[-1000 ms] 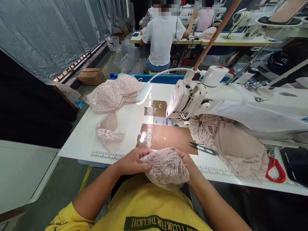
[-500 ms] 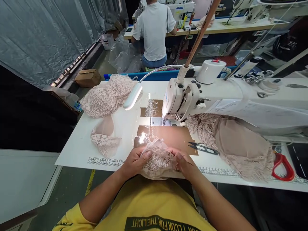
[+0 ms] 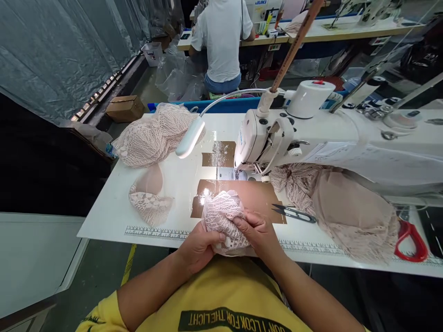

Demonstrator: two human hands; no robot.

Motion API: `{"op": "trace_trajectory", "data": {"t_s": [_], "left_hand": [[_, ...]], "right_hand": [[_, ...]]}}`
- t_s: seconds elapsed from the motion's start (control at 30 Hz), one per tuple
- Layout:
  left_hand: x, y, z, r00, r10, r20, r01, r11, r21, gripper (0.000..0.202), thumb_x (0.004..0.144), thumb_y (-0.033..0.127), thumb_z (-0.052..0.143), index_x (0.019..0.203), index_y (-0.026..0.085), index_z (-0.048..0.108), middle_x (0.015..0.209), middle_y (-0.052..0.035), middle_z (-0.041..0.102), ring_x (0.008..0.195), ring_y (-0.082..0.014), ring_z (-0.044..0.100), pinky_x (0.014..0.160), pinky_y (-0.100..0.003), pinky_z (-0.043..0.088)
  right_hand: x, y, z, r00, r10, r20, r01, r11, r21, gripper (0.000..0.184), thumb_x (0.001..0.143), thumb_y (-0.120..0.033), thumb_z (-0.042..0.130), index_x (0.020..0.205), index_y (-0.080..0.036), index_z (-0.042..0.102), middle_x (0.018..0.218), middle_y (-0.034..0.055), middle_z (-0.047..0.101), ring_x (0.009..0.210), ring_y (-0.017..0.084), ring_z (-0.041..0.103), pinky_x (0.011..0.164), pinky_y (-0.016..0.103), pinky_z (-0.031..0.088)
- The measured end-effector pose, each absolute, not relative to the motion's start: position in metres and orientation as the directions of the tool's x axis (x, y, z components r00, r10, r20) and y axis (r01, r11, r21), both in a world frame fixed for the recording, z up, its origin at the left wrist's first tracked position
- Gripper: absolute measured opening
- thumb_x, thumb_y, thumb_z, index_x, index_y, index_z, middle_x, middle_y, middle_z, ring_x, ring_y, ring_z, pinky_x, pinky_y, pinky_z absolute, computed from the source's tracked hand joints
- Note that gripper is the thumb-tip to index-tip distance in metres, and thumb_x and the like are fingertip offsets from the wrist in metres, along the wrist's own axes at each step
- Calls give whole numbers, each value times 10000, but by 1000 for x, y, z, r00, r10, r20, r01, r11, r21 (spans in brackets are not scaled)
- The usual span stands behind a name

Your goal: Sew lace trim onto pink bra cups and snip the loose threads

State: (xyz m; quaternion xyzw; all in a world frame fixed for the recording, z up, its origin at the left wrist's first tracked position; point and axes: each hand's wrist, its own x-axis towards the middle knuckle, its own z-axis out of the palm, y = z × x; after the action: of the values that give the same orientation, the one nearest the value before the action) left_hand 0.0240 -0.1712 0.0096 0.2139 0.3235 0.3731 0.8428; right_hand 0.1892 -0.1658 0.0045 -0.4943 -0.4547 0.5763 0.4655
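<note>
Both my hands hold a bunched piece of pale pink lace (image 3: 221, 213) at the near edge of the white sewing table (image 3: 114, 207). My left hand (image 3: 199, 246) grips it from below and the left, fingers curled into the fabric. My right hand (image 3: 258, 230) pinches its right side, fingers closed on the lace. The piece lies over a brown taped patch (image 3: 256, 196) in front of the sewing machine (image 3: 311, 138), whose needle area (image 3: 238, 173) is lit by a gooseneck lamp (image 3: 189, 137).
Thread snips (image 3: 294, 213) lie right of my hands. A lace and beige fabric pile (image 3: 346, 212) sits under the machine arm, red-handled scissors (image 3: 411, 235) beyond it. More lace pieces (image 3: 152, 136) (image 3: 148, 198) lie at the left. A person in a white shirt (image 3: 223, 39) sits ahead.
The lace piece has been lifted from my lap edge onto the table and bunched tighter. Both hands have moved forward and closer together; the view has tilted down a little.
</note>
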Motion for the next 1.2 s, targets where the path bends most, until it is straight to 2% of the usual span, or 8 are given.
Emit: {"op": "trace_trajectory", "data": {"t_s": [0.17, 0.27, 0.37, 0.5, 0.87, 0.97, 1.1, 1.2], "left_hand": [[11, -174, -3, 555, 732, -395, -371, 643, 670, 92, 611, 49, 670, 629, 134, 640, 588, -10, 620, 590, -119, 566, 573, -216, 437], [-21, -169, 7, 754, 597, -273, -102, 518, 849, 248, 721, 112, 627, 486, 133, 551, 501, -11, 556, 490, -88, 493, 524, -214, 395], [-44, -156, 29, 690, 715, -115, 6, 153, 988, 69, 783, 183, 609, 764, 151, 667, 822, -71, 669, 763, -166, 604, 716, -278, 484], [-40, -141, 45, 548, 836, -9, 237, -145, 961, 668, 693, 302, 755, 1308, 215, 508, 1345, -109, 508, 1189, -278, 490, 999, -379, 413], [-47, -143, 39, 650, 752, -111, 464, -277, 841, 208, 745, 61, 455, 816, 151, 629, 725, -3, 586, 661, -131, 520, 609, -223, 388], [-61, -137, 36, 499, 864, -68, 569, -267, 778, 270, 791, 66, 400, 869, 163, 640, 837, -32, 632, 783, -163, 570, 713, -256, 434], [-54, -137, 39, 594, 804, 15, 328, -259, 908, 415, 811, 232, 594, 1220, 191, 538, 1273, -92, 555, 1144, -240, 530, 977, -341, 421], [-37, -141, 41, 639, 770, -3, 292, -238, 926, 504, 753, 317, 713, 1208, 183, 541, 1160, -81, 607, 1029, -223, 580, 892, -315, 461]], "right_hand": [[191, -161, 4, 66, 954, -292, -434, -236, -869, 296, 601, -464, 807, 679, -205, 688, 578, -1, 623, 576, 167, 552, 588, 312, 477], [201, -157, 5, 105, 959, -263, -423, -196, -884, 290, 579, -432, 828, 627, -211, 646, 581, -19, 615, 547, 136, 526, 575, 285, 467], [204, -158, 8, -73, 976, -206, -223, -217, -950, 264, 628, -396, 808, 625, -198, 634, 598, -24, 602, 532, 112, 498, 523, 241, 420], [193, -164, 17, -314, 941, -129, 40, -123, -992, 207, 722, -373, 740, 700, -191, 646, 663, -11, 628, 595, 126, 527, 551, 238, 412], [194, -166, 13, -251, 961, -113, 1, -117, -993, 263, 780, -412, 680, 661, -188, 610, 667, 11, 606, 617, 138, 525, 573, 258, 425], [194, -166, 12, -270, 954, -128, -14, -137, -991, 277, 772, -419, 688, 653, -183, 603, 664, 10, 605, 615, 133, 522, 572, 253, 424], [188, -165, 16, -299, 947, -114, 108, -85, -990, 268, 776, -405, 682, 659, -178, 602, 623, -7, 584, 575, 118, 495, 533, 233, 394], [183, -165, 21, -322, 944, -66, 166, -12, -986, 226, 807, -374, 654, 695, -180, 619, 630, -9, 593, 568, 114, 503, 526, 225, 395]]}}
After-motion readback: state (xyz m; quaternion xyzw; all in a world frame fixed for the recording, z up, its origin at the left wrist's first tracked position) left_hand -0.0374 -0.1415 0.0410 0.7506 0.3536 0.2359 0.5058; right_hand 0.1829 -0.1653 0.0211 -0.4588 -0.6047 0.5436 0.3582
